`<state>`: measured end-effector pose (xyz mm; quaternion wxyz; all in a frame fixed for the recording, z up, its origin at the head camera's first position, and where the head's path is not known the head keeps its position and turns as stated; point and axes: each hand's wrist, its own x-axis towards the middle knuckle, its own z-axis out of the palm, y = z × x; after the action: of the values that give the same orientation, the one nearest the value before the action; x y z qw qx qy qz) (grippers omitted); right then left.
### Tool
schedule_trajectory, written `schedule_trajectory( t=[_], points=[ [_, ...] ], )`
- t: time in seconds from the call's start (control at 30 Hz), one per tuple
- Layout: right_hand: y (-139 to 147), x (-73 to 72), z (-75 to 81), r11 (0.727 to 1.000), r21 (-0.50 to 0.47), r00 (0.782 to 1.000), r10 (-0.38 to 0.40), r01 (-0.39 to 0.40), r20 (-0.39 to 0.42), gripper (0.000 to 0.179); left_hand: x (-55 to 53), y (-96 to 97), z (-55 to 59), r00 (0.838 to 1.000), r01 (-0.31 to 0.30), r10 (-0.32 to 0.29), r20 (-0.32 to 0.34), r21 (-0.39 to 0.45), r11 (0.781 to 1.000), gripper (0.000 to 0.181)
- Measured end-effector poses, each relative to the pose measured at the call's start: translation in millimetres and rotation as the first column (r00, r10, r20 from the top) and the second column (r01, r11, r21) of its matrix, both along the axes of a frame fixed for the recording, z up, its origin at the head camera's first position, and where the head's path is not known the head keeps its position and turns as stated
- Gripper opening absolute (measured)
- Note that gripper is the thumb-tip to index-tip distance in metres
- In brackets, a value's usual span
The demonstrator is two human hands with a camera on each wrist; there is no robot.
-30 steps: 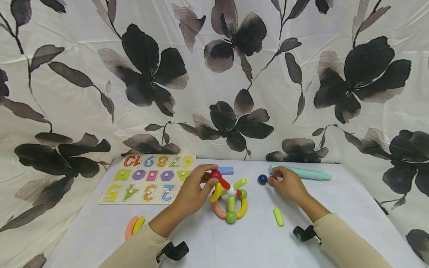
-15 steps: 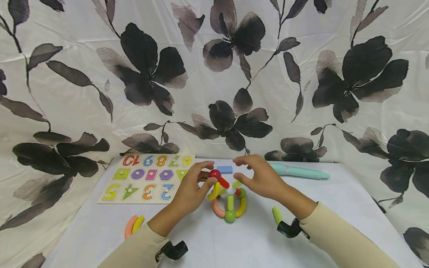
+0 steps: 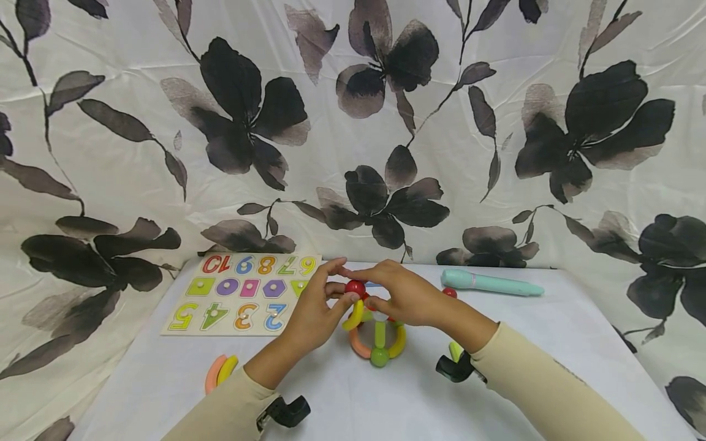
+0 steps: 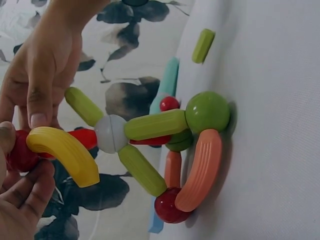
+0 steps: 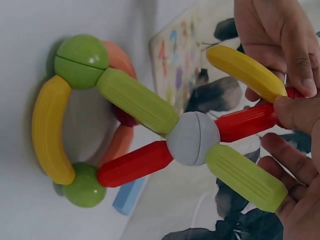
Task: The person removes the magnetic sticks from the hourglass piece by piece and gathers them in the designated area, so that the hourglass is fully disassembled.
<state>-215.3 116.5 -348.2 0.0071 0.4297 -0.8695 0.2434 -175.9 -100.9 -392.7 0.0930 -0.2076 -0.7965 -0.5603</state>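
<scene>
A toy built of coloured sticks and balls stands on the table, its white ball (image 5: 194, 138) in the middle with green and red sticks fanning out. At the top is a red ball (image 3: 355, 287), pinched by my left hand (image 3: 314, 312). From that ball a yellow curved stick (image 4: 65, 152) hangs, and a red stick (image 5: 247, 122) joins it to the white ball. My right hand (image 3: 410, 300) reaches in from the other side, thumb at the ball's joint and index finger over it. Below, a ring of curved sticks and green balls (image 4: 207, 111) rests on the cloth.
A number-and-shape puzzle board (image 3: 234, 300) lies at the back left. Loose curved sticks (image 3: 215, 373) are at front left. A mint tube (image 3: 491, 283), a loose red ball (image 3: 450, 293) and a short green stick (image 3: 455, 350) lie to the right, a blue block (image 5: 129, 196) behind.
My right hand has left the loose balls at right and moved left to the top of the toy. The dark blue ball no longer shows. The left hand stays in place.
</scene>
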Motion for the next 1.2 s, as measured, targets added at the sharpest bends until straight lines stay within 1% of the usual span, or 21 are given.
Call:
schedule_trajectory(
  t=[0.17,0.27,0.4,0.47,0.53,0.63,0.7,0.8,0.87,1.03,1.13,1.2],
  points=[
    [-0.6,-2.6,-0.6,0.999,-0.007,0.998,0.052,-0.052,-0.026,0.067,-1.0,-0.2,-0.8,1.000,0.012,-0.012,0.004,0.021,1.000,0.071],
    [-1.4,-4.8,-1.1,0.997,-0.001,0.995,0.079,-0.080,-0.053,0.064,-1.6,-0.5,-1.0,1.000,0.017,-0.017,0.005,0.034,0.999,0.071],
    [-2.4,-5.2,-0.7,0.996,-0.006,0.995,0.084,-0.085,-0.050,0.060,-1.1,0.0,-1.2,1.000,0.009,-0.009,0.007,0.036,0.999,0.069],
    [-2.8,-4.2,-0.1,0.997,-0.016,0.996,0.078,-0.079,-0.037,0.058,1.3,0.8,-1.1,0.999,-0.028,0.028,0.024,0.015,0.999,0.066],
    [-3.2,-3.5,-0.1,0.997,-0.020,0.997,0.070,-0.071,-0.033,0.054,5.6,1.8,-1.0,0.995,-0.083,0.085,0.060,-0.023,0.996,0.062],
    [-3.8,-3.0,-0.1,0.998,-0.031,0.998,0.059,-0.060,-0.034,0.048,12.7,3.9,-2.2,0.979,-0.156,0.167,0.114,-0.100,0.983,0.057],
    [-3.8,-2.7,-0.3,0.998,-0.034,0.998,0.050,-0.051,-0.043,0.046,16.3,5.4,-3.7,0.969,-0.186,0.206,0.134,-0.150,0.971,0.055],
    [-3.1,-2.1,-0.1,0.998,-0.042,0.998,0.040,-0.042,-0.045,0.046,18.3,7.5,-7.5,0.963,-0.210,0.240,0.122,-0.217,0.953,0.050],
    [-2.7,-1.8,0.0,0.998,-0.045,0.998,0.038,-0.040,-0.048,0.047,18.6,8.8,-9.3,0.962,-0.215,0.248,0.114,-0.243,0.946,0.046],
    [-1.0,-1.5,-0.8,0.998,-0.055,0.999,0.015,-0.018,-0.038,0.046,17.5,12.7,-10.5,0.968,-0.207,0.236,0.088,-0.257,0.944,0.039],
    [0.2,-1.3,-1.3,0.998,-0.058,1.000,-0.007,0.007,-0.013,0.046,17.4,14.3,-10.0,0.969,-0.212,0.236,0.070,-0.248,0.945,0.036],
    [0.9,-1.6,-1.5,0.998,-0.066,1.000,-0.016,0.016,0.005,0.046,17.6,14.5,-9.8,0.971,-0.210,0.230,0.063,-0.231,0.950,0.034]
  ],
)
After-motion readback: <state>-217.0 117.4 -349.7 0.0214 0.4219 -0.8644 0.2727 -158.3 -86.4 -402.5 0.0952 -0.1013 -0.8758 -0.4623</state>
